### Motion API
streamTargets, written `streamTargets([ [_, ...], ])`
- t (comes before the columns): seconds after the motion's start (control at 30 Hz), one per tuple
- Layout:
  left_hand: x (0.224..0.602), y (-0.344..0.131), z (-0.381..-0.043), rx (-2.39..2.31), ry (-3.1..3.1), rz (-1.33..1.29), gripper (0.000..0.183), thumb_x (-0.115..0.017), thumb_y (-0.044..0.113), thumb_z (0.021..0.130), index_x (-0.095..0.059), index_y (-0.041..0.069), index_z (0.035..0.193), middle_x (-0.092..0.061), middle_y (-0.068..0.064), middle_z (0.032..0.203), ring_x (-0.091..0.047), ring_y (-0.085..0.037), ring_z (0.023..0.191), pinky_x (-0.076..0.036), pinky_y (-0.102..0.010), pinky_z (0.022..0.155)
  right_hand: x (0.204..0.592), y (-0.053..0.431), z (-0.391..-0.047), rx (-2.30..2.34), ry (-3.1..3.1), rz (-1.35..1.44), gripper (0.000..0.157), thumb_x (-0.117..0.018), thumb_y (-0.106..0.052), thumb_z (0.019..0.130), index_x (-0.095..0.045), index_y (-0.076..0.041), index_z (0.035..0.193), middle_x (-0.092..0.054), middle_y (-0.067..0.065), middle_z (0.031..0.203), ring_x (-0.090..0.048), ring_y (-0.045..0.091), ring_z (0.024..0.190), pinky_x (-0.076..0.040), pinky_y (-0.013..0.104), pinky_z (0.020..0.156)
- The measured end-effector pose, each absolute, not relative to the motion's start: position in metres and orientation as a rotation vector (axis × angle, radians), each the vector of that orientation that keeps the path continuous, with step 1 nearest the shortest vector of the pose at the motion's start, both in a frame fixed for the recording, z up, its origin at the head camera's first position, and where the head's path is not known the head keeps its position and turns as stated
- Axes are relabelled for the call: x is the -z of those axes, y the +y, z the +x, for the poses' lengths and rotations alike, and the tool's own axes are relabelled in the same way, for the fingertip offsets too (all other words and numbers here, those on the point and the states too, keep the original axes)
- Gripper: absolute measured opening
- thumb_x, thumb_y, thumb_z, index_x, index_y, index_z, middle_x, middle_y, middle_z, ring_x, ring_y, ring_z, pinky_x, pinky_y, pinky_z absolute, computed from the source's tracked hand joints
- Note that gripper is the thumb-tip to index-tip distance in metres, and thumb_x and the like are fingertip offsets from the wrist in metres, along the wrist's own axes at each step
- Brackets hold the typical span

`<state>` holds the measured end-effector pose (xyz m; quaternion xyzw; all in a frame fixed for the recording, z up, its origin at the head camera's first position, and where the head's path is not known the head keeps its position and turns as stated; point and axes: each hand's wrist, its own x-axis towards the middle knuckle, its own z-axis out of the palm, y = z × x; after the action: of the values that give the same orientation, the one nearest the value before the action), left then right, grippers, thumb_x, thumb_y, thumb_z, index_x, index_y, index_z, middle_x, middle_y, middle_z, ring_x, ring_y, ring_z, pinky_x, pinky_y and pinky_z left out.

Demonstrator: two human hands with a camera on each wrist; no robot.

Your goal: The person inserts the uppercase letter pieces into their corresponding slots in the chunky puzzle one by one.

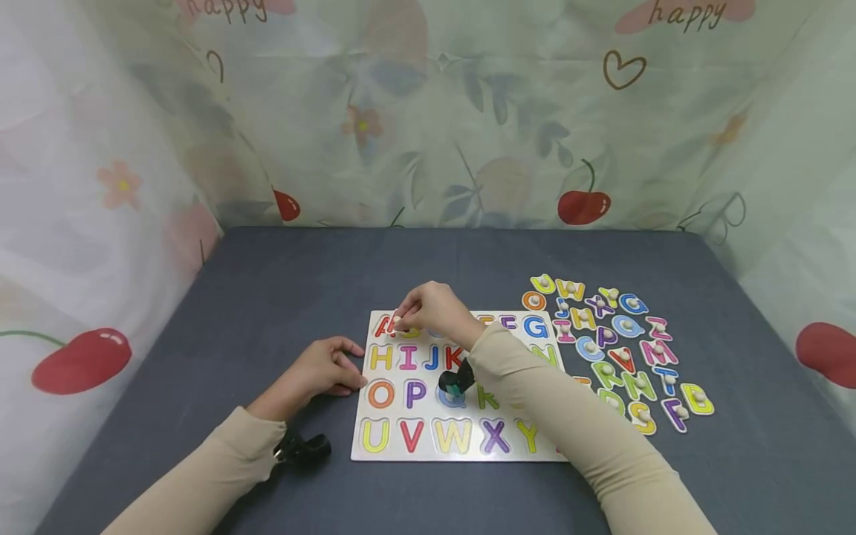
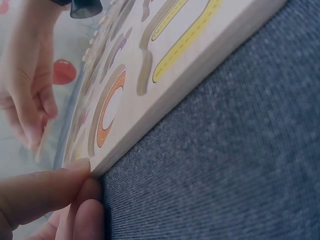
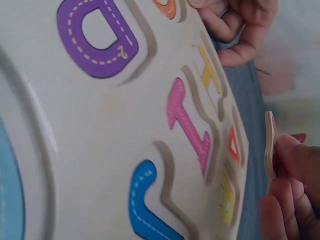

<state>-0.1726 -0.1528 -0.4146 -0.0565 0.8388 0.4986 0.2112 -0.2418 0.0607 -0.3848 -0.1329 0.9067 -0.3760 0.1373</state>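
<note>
A white wooden alphabet puzzle board (image 1: 394,377) with recessed coloured letters lies flat on the table. Over its top left corner, by the printed red A (image 1: 383,325), my right hand (image 1: 435,312) pinches a red wooden letter piece (image 3: 270,145) between thumb and fingers. The piece is seen edge-on in the right wrist view, above the board's surface. At the board's left edge, my left hand (image 1: 326,368) rests with its thumb (image 2: 75,172) and bent, relaxed fingers touching the rim beside the orange O (image 2: 111,112).
Several loose letter pieces with knobs, among them a yellow D (image 1: 698,399), a purple F (image 1: 675,414) and an orange O piece (image 1: 533,301), lie right of the board on the dark grey tablecloth (image 1: 301,275). A patterned curtain (image 1: 441,111) hangs behind and at both sides.
</note>
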Motion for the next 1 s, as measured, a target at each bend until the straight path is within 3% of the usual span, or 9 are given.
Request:
streamTargets([
  [1.0, 0.414, -0.154, -0.173, -1.401, 2.306, -0.144, 0.050, -0.082, 0.002, 0.073, -0.056, 0.000, 0.116, -0.064, -0.006, 0.074, -0.061, -0.012, 0.062, -0.055, -0.029, 0.058, 0.410, 0.036, -0.249, 1.148, 2.628, -0.387, 0.011, -0.080, -0.019, 0.080, -0.075, -0.010, 0.081, -0.069, -0.002, 0.072, -0.056, 0.006, 0.062, -0.042, 0.018, 0.055],
])
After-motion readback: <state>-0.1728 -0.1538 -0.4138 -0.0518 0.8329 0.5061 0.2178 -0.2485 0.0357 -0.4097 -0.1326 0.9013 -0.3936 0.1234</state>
